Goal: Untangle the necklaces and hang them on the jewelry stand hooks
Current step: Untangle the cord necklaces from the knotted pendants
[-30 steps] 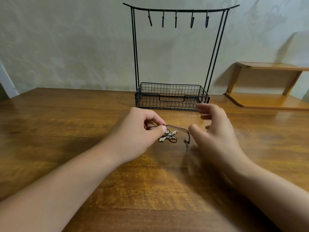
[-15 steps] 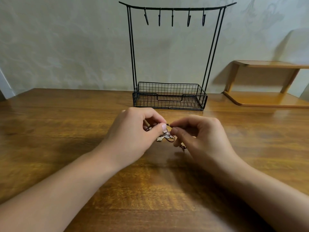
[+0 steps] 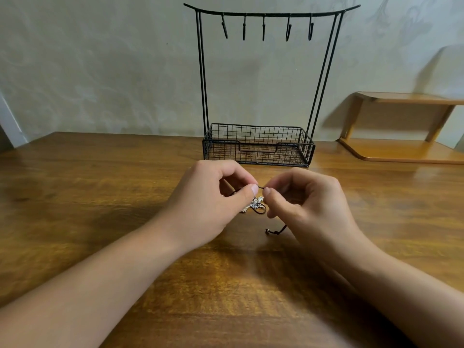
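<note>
- Dark cord [image 3: 261, 187] runs taut between the two thumbs, a short bridge of it showing in the gap between the hands.
- Left hand [image 3: 213, 197] has its fingers curled in, thumb tip clamped on the cord against the forefinger; right hand [image 3: 308, 199] pinches the same cord the same way, just beside it. Holding it at two close points probably lets the person work one strand free of the knot.
- One silvery pendant [image 3: 256, 205] lies on the table [image 3: 100, 197] directly under the thumbs, with a cord loop beside it; one knotted cord end [image 3: 272, 231] trails out below the right hand.
- How many necklaces are in the tangle I cannot tell; the hands cover much of it.
- One black wire stand [image 3: 261, 144] sits behind the hands, near but apart, its basket facing them, likely kept within easy reach for hanging.
- Five hooks [image 3: 263, 28] hang from its top bar, all bare, so nothing is hung yet.
- One wooden shelf [image 3: 406, 126] stands at the right.
</note>
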